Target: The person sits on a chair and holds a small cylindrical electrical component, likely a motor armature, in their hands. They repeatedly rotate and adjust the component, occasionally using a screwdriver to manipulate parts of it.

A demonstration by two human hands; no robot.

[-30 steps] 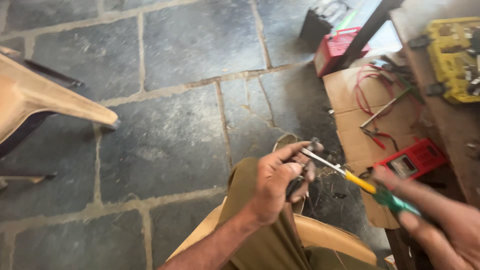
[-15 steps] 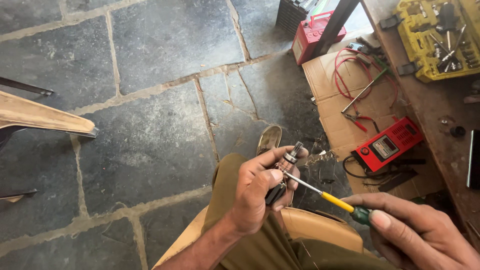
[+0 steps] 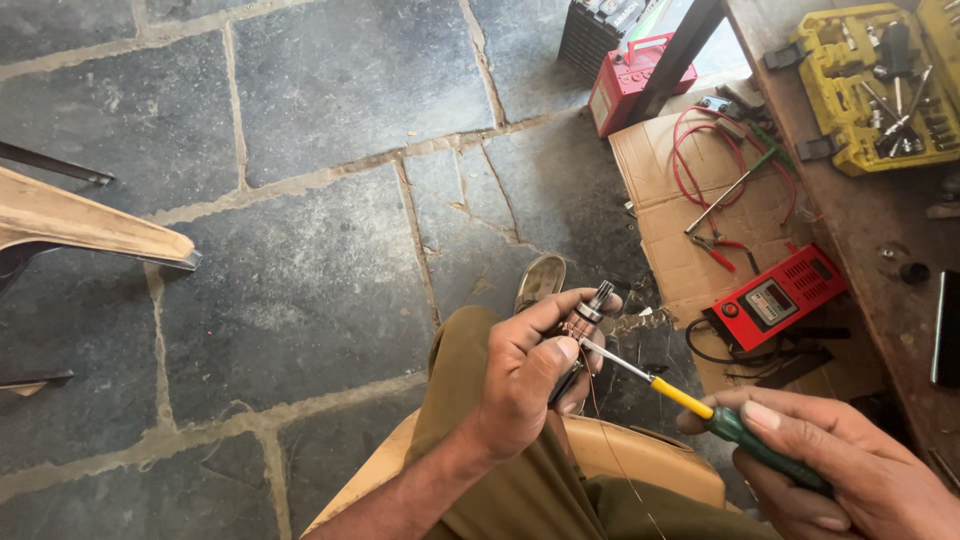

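My left hand [image 3: 528, 378] grips a small cylindrical metal part [image 3: 584, 318] with a threaded tip and a thin wire trailing down from it. My right hand [image 3: 850, 470] holds a screwdriver [image 3: 700, 408] with a green and yellow handle. Its steel tip rests against the side of the part, just by my left thumb. Both hands hover above my lap; I sit on a tan plastic chair [image 3: 640, 455] in olive trousers.
A red meter box [image 3: 782, 296] lies on flattened cardboard [image 3: 665, 215] with red cable, pliers and a rod. A yellow tool case [image 3: 868, 75] sits on the wooden bench at right. A red battery [image 3: 634, 82] stands behind. Another plastic chair [image 3: 80, 225] is at left on the stone floor.
The view has swung left and down, so the bench and meter sit further right. Both hands stay together; the screwdriver tip remains on the part.
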